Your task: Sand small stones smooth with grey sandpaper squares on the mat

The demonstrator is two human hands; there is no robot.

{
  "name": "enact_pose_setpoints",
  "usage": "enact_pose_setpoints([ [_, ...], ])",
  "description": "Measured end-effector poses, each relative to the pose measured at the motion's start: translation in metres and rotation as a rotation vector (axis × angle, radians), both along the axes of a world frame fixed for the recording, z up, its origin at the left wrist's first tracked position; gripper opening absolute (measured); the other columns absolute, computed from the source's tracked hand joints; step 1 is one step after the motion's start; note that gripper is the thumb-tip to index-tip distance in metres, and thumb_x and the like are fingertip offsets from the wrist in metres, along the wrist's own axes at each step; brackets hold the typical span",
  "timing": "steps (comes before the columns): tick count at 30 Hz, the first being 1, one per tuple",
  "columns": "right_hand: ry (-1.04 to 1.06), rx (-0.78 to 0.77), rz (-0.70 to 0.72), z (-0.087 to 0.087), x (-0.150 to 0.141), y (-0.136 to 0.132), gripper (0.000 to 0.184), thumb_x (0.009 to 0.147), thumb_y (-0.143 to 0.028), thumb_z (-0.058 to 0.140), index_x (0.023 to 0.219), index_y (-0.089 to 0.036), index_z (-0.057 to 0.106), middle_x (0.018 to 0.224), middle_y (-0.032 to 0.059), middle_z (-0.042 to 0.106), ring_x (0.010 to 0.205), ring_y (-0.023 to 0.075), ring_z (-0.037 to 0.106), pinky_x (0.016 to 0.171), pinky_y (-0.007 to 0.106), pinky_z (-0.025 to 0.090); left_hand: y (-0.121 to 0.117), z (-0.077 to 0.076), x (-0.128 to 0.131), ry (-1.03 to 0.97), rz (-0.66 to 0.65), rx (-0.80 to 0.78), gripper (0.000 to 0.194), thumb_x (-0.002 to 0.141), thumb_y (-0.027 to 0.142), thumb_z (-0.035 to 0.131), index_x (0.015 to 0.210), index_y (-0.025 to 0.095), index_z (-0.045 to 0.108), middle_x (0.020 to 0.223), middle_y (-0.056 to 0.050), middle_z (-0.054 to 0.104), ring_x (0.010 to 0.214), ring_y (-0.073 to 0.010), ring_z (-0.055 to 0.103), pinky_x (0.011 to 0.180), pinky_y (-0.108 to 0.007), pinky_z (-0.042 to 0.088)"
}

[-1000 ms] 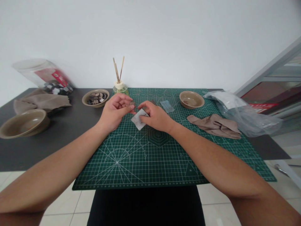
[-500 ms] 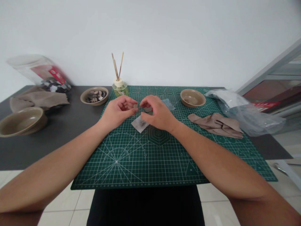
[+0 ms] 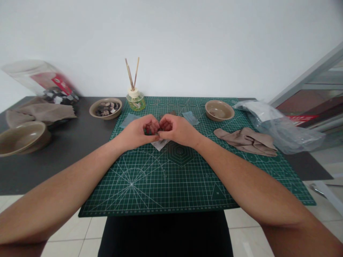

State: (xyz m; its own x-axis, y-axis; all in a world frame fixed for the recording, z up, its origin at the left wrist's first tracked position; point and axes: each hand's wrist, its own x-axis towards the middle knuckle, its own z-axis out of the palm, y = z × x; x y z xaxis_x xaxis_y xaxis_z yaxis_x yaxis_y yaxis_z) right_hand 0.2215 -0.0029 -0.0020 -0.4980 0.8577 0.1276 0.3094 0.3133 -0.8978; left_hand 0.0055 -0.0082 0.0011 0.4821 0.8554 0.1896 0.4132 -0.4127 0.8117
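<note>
My left hand (image 3: 140, 132) and my right hand (image 3: 178, 130) meet over the mat, thumbs and fingertips closed together. A small flat piece, seen between my left fingertips a moment earlier, is now hidden by the fingers. Under the fingertips lies a grey, smudged square of what looks like sandpaper (image 3: 160, 144), partly covered by the hands. Two blue-grey squares, one left (image 3: 130, 119) and one right (image 3: 190, 118), flank the hands. A brown square (image 3: 168, 113) shows just behind my right fingers.
A green cutting mat (image 3: 171, 189) covers the dark table. A bowl of small pieces (image 3: 105, 116) stands left of a reed diffuser (image 3: 136, 100). Another bowl (image 3: 219, 111), a brown cloth (image 3: 248, 141) and a plastic bag (image 3: 284, 128) lie right. Far left are a third bowl (image 3: 24, 137), cloth (image 3: 40, 110) and jar (image 3: 45, 78).
My right hand has let the grey square down onto the mat. Both hands have since come together, hiding the small piece that my left fingertips pinched.
</note>
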Motion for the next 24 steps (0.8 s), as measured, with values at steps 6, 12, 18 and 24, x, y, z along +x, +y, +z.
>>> enact_pose_setpoints([
  [6, -0.258, 0.145, 0.098, 0.0043, 0.0038, 0.0003, 0.016, 0.075, -0.013, 0.074, 0.087, -0.020, 0.065, 0.084, -0.0022, 0.070, 0.080, 0.0160, 0.064, 0.075, 0.029, 0.045, -0.0003, 0.0043, -0.0027, 0.235, -0.095, 0.059, 0.025, 0.077, 0.033, 0.072, 0.095, 0.024, 0.058, 0.089, 0.001, 0.063, 0.079, -0.0195, 0.060, 0.074, -0.035, 0.049],
  [12, -0.344, 0.164, 0.168, 0.0029, 0.0057, 0.0008, 0.025, 0.075, -0.009, 0.078, 0.093, -0.019, 0.064, 0.087, -0.0020, 0.069, 0.080, 0.0152, 0.063, 0.076, 0.028, 0.045, 0.0012, 0.0007, -0.0033, 0.324, -0.087, 0.044, 0.036, 0.073, 0.036, 0.078, 0.102, 0.024, 0.060, 0.097, -0.003, 0.064, 0.090, -0.0256, 0.062, 0.078, -0.039, 0.050],
  [18, -0.445, 0.273, 0.115, 0.0054, 0.0058, 0.0011, 0.015, 0.083, -0.017, 0.082, 0.091, -0.018, 0.070, 0.089, 0.0010, 0.070, 0.080, 0.0161, 0.061, 0.076, 0.029, 0.041, 0.0038, -0.0005, -0.0027, 0.358, -0.056, 0.023, 0.041, 0.076, 0.043, 0.081, 0.109, 0.023, 0.065, 0.103, -0.006, 0.065, 0.098, -0.0290, 0.063, 0.085, -0.043, 0.051],
  [24, -0.424, 0.217, 0.068, 0.0079, 0.0011, -0.0019, 0.012, 0.084, -0.015, 0.081, 0.093, -0.017, 0.073, 0.088, 0.0014, 0.075, 0.079, 0.0160, 0.064, 0.076, 0.028, 0.042, 0.0061, 0.0010, -0.0032, 0.391, -0.047, 0.054, 0.033, 0.079, 0.040, 0.078, 0.107, 0.024, 0.068, 0.101, -0.004, 0.068, 0.099, -0.0288, 0.062, 0.091, -0.043, 0.049],
])
